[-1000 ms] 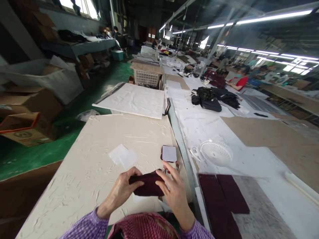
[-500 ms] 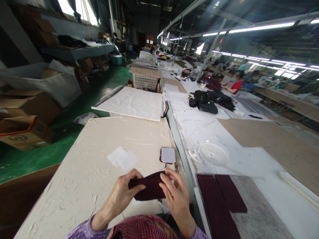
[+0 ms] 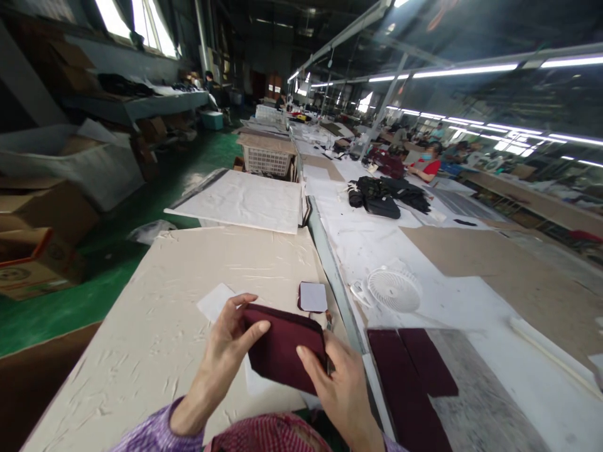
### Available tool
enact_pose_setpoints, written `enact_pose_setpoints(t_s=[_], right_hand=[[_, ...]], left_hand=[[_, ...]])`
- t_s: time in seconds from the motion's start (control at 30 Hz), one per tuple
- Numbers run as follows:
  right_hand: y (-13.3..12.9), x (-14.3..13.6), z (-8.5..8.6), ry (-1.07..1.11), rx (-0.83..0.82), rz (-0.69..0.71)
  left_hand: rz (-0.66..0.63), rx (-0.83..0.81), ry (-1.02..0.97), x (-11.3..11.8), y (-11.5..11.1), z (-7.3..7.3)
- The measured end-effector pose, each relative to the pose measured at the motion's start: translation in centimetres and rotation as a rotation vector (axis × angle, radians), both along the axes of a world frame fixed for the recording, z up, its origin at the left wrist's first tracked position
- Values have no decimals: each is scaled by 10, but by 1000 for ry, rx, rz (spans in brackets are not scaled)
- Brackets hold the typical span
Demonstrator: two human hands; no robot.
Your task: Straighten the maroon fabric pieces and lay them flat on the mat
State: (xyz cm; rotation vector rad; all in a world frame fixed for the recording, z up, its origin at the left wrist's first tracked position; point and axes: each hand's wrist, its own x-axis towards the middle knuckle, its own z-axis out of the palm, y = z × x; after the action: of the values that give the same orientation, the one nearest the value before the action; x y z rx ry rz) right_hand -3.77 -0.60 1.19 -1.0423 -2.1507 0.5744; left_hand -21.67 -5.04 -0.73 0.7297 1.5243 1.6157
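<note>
Between my two hands is a stack of maroon fabric pieces (image 3: 285, 345), raised above the cream-covered table (image 3: 155, 326) and tilted so its broad face turns toward me. My left hand (image 3: 235, 326) grips its left end, thumb on the near face and fingers behind. At the right end, my right hand (image 3: 336, 370) holds it with the thumb in front and fingers wrapped round the edge. Just beyond lies a small maroon piece with a white rounded square card (image 3: 313, 297) on top. White paper sheets (image 3: 214, 301) lie partly hidden behind my left hand.
On the right-hand table are larger maroon fabric panels (image 3: 405, 383), a white fan (image 3: 394, 289) and a black fabric pile (image 3: 374, 196). A white-covered board (image 3: 240, 198) and a plastic crate (image 3: 266, 160) stand ahead. Cardboard boxes (image 3: 40, 263) sit left; a person in red (image 3: 429, 166) works at far right.
The maroon stack has been tipped up, so its broad face now shows. My right hand has moved down to its right edge, and my left hand has risen slightly.
</note>
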Motion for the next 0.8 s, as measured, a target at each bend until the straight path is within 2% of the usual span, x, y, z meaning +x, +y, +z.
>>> enact_pose_setpoints(t_s=[0.07,0.13,0.3,0.37,0.5,0.8], right_hand=[[-2,-10,0,42,62,-102],[-3,-17,2,71,40,-124],[-3,-21,14,210,-377,65],[-3,-20,18,281,-471,118],[-2,-24,22,374,-475,178],[-9,-30,29,381,-509,55]], left_hand=[[108,-48,-261,12,9,-5],[160,-73,-446,24,18,-9],[25,53,-728,38,28,-8],[3,57,-784,39,29,-7],[-24,42,-843,41,28,-11],[-64,12,-890,44,28,-21]])
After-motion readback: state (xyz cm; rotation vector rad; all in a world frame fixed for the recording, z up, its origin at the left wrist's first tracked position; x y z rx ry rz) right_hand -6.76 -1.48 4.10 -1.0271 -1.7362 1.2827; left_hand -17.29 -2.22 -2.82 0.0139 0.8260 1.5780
